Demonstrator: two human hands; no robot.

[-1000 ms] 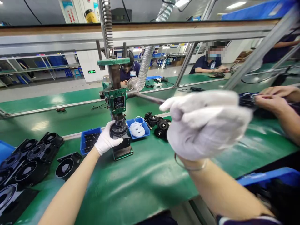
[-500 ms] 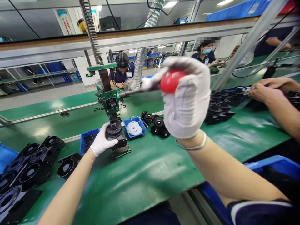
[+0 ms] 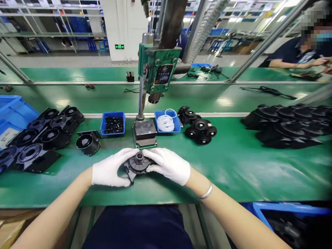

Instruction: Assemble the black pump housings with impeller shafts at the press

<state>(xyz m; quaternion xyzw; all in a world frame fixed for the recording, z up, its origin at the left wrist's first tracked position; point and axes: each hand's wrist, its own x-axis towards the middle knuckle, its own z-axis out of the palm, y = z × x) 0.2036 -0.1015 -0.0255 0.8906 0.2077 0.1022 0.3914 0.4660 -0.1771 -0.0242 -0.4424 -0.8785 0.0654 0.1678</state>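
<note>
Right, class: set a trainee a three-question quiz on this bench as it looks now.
1. True or false: both gloved hands hold the black part.
2. What fills the blue tray right of the press base?
A. white rings
B. red balls
C. screws
3. Fill in: the left hand and right hand rest on the green ____.

Key
1. True
2. A
3. belt
</note>
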